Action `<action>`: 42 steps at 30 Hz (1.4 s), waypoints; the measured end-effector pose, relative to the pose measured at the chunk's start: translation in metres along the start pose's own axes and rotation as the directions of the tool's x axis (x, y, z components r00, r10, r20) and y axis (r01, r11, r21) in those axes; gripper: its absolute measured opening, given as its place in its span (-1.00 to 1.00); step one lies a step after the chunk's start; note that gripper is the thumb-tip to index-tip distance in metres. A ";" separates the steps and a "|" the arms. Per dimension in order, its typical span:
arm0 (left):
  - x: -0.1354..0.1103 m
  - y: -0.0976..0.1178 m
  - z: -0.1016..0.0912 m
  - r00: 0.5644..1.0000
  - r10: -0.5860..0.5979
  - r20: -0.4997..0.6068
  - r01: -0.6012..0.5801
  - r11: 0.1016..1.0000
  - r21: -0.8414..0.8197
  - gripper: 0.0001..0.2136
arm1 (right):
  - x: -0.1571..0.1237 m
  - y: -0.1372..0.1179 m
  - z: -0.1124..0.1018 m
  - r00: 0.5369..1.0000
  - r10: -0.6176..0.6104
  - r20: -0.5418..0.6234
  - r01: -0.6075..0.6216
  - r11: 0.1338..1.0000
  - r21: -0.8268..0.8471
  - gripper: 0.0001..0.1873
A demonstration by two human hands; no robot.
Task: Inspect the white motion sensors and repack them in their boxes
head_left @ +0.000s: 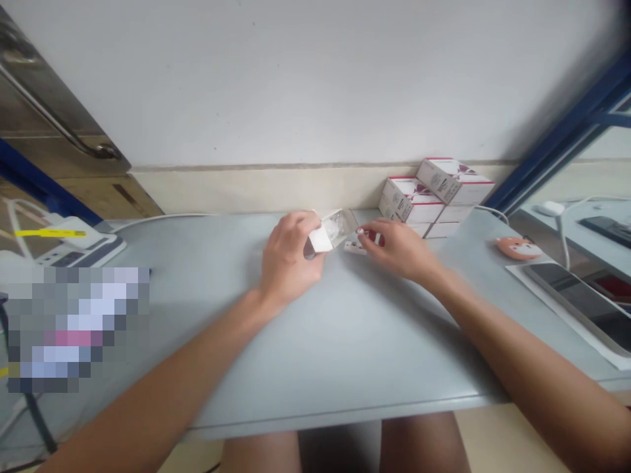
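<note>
My left hand (288, 259) is closed round a small open white carton (335, 231), held tilted just above the grey table (315, 341); a pale item shows inside its open end. My right hand (397, 248) rests on the table right of it, fingers pinched on a small white and red item (355, 246) lying by the carton's mouth. What that item is I cannot make out.
A stack of white and red boxes (434, 196) stands against the back wall. A tablet (582, 303) on white paper and an orange round object (518, 247) lie at the right. A white device (73, 244) with a cable sits at the left edge.
</note>
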State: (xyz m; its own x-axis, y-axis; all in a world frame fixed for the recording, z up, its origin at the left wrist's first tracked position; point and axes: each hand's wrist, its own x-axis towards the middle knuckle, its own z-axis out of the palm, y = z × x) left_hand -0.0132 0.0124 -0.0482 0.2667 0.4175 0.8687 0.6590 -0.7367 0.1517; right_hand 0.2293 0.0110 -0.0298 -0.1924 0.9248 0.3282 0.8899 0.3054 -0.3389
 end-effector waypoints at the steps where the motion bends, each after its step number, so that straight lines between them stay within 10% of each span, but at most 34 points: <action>1: 0.000 0.001 0.000 1.000 0.026 0.012 -0.026 1.000 0.004 -0.48 | 0.000 0.000 0.000 1.000 0.014 0.022 -0.014 1.000 -0.016 -0.68; 13: 0.000 0.004 -0.001 0.995 0.076 0.056 -0.077 0.997 0.009 -0.47 | 0.001 0.016 0.007 0.969 0.111 0.221 -0.096 0.992 -0.077 -0.65; 17: 0.000 0.005 -0.002 0.985 0.138 0.102 -0.143 0.989 0.036 -0.44 | 0.001 0.006 0.000 0.996 0.054 -0.072 -0.053 0.998 0.019 -0.73; 21: -0.001 0.006 -0.002 0.979 0.150 0.137 -0.160 0.985 0.066 -0.42 | -0.004 -0.013 -0.016 0.888 -0.112 -0.447 0.216 0.958 0.190 -0.79; 26: -0.003 0.007 -0.001 0.986 0.114 0.123 -0.123 0.990 0.070 -0.47 | -0.013 -0.027 -0.015 0.926 -0.277 -0.257 0.323 0.934 0.154 -0.82; 35: -0.003 0.007 0.000 0.995 0.084 0.058 -0.086 0.995 0.044 -0.49 | -0.006 -0.019 0.007 0.942 -0.105 -0.318 0.104 0.994 -0.019 -0.76; 42: -0.004 0.008 0.001 0.991 0.132 0.015 -0.132 0.990 0.050 -0.50 | -0.008 -0.029 0.010 0.950 0.044 -0.310 0.038 0.967 0.251 -0.80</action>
State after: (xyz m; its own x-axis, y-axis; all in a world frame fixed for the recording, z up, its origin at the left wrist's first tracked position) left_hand -0.0081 0.0055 -0.0510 0.3615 0.3247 0.8740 0.6525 -0.7577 0.0117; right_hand 0.2006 -0.0026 -0.0315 -0.0155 0.8212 0.5704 0.7494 0.3872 -0.5371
